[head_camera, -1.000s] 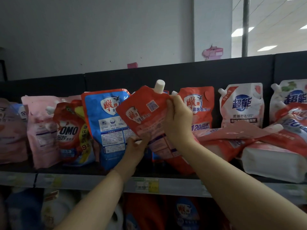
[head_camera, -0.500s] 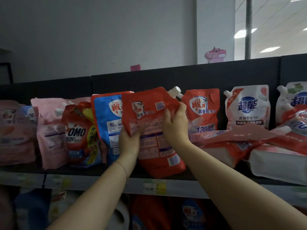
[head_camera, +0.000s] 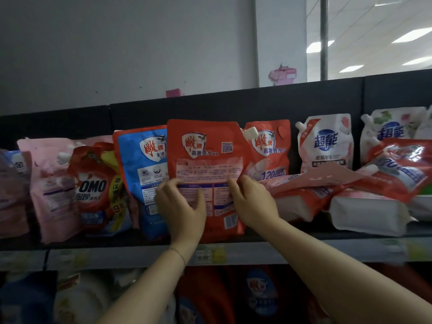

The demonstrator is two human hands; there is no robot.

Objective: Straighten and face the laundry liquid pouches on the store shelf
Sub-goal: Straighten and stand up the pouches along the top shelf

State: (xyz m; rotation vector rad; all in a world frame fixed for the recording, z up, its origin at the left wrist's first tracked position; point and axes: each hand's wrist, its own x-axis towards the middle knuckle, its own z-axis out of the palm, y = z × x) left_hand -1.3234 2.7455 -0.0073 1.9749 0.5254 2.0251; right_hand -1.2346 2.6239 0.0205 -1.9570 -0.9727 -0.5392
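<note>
A red laundry liquid pouch (head_camera: 205,148) stands upright at the middle of the shelf (head_camera: 257,253), its printed label side toward me and its white cap (head_camera: 250,132) at the upper right. My left hand (head_camera: 181,206) grips its lower left part, thumb on the face. My right hand (head_camera: 253,202) pinches its right edge, thumb in front and fingers behind. A blue pouch (head_camera: 142,160) stands just left of it and a second red pouch (head_camera: 271,150) just right, both partly covered.
Left of the blue pouch stand an OMO pouch (head_camera: 93,183) and pink pouches (head_camera: 49,183). To the right, white pouches (head_camera: 325,141) stand upright behind several red and white pouches (head_camera: 364,206) lying flat in a heap. Bottles fill the lower shelf (head_camera: 257,295).
The red pouch went from tilted and lifted to upright on the shelf. Both hands slid down from its upper part to its lower half.
</note>
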